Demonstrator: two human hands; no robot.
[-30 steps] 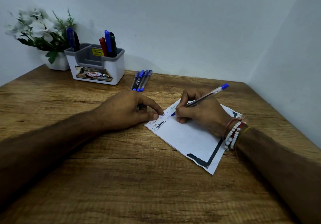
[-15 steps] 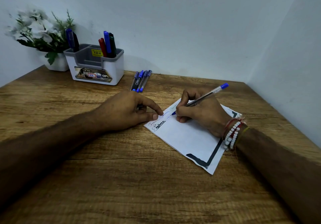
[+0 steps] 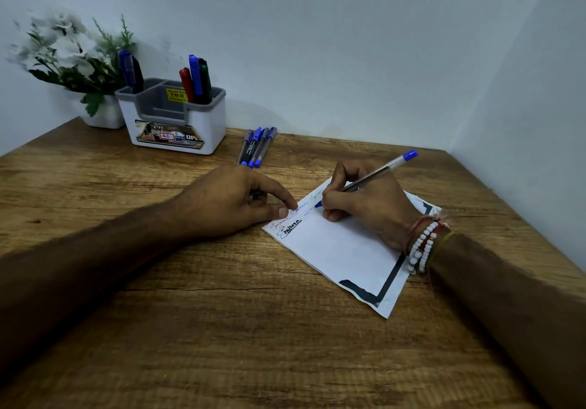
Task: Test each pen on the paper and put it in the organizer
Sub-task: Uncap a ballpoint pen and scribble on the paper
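My right hand point(image 3: 367, 205) grips a clear blue ballpoint pen point(image 3: 377, 172), its tip touching the white paper point(image 3: 342, 250) next to several lines of scribbled test writing. My left hand point(image 3: 231, 199) rests curled at the paper's left corner with thumb and forefinger on the edge. A small dark piece, apparently the pen's cap, sits mostly hidden inside its fingers. The white and grey organizer point(image 3: 177, 119) stands at the back left with several markers upright in it. Several blue pens point(image 3: 257, 146) lie side by side on the table to its right.
A white pot of artificial flowers point(image 3: 79, 66) stands behind the organizer in the left corner. Walls close the wooden table point(image 3: 222, 329) at the back and right. Bead bracelets circle my right wrist point(image 3: 425, 246).
The pen tip has crept slightly along the writing line. Both hands stay in nearly the same place.
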